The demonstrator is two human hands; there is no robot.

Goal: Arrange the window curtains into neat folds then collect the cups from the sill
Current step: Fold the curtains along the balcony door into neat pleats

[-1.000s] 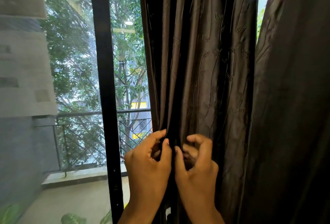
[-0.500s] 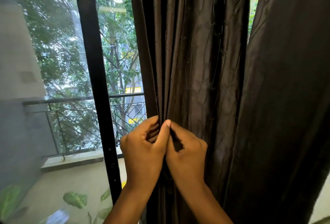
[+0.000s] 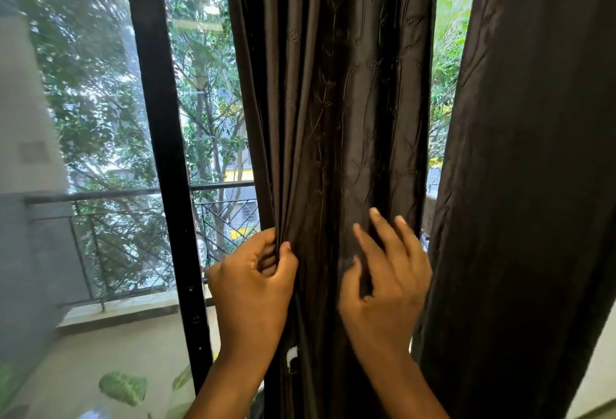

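Beyond the glass at far left are trees (image 3: 100, 91) and a balcony railing (image 3: 110, 195), then a black window frame (image 3: 163, 151). Just right of the frame, the left hand (image 3: 253, 288) pinches gathered folds at the left edge of the middle curtain (image 3: 336, 85) between thumb and curled fingers (image 3: 266, 245). The right hand (image 3: 386, 285) lies against the same curtain with fingers (image 3: 383, 228) spread and nearly straight, and a second curtain (image 3: 533, 185) hangs at far right.
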